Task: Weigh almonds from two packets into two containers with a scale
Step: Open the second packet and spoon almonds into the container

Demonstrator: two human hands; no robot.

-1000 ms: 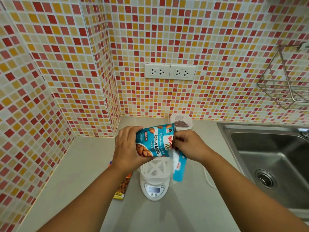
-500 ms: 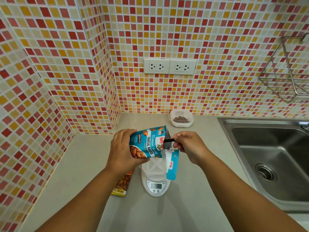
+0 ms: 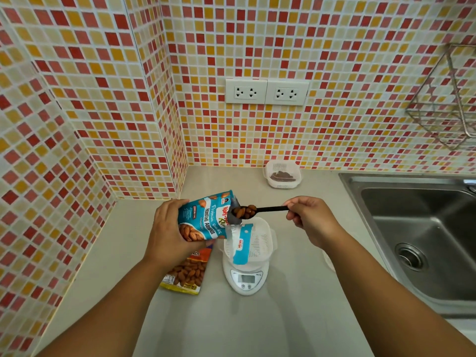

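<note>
Change: since half a second ago the black spoon [image 3: 260, 210] has come out of the blue packet [image 3: 206, 217] loaded with almonds [image 3: 244, 212], and the right hand [image 3: 311, 221] has drawn away to the right.
Left hand [image 3: 167, 235]: fingers wrapped round the blue packet, holding it tilted above the bench [image 3: 257, 325], mouth toward the right.
Torn strip [image 3: 240, 244]: hangs from the packet's mouth, in front of the white container [image 3: 260, 243].
Right hand: fingers pinch the end of the spoon's handle; the bowl sits level at the packet's mouth, above the container's far edge.
White container: perforated, standing on the scale [image 3: 246, 276].
Scale: white, on the bench, display toward the person; reading too small to tell.
Second packet [image 3: 186, 274]: lies flat on the bench just left of the scale, partly under the left hand.
Second container [image 3: 282, 173]: near the tiled wall [image 3: 334, 99], dark contents inside.
Sink [image 3: 425, 240]: at the right.
</note>
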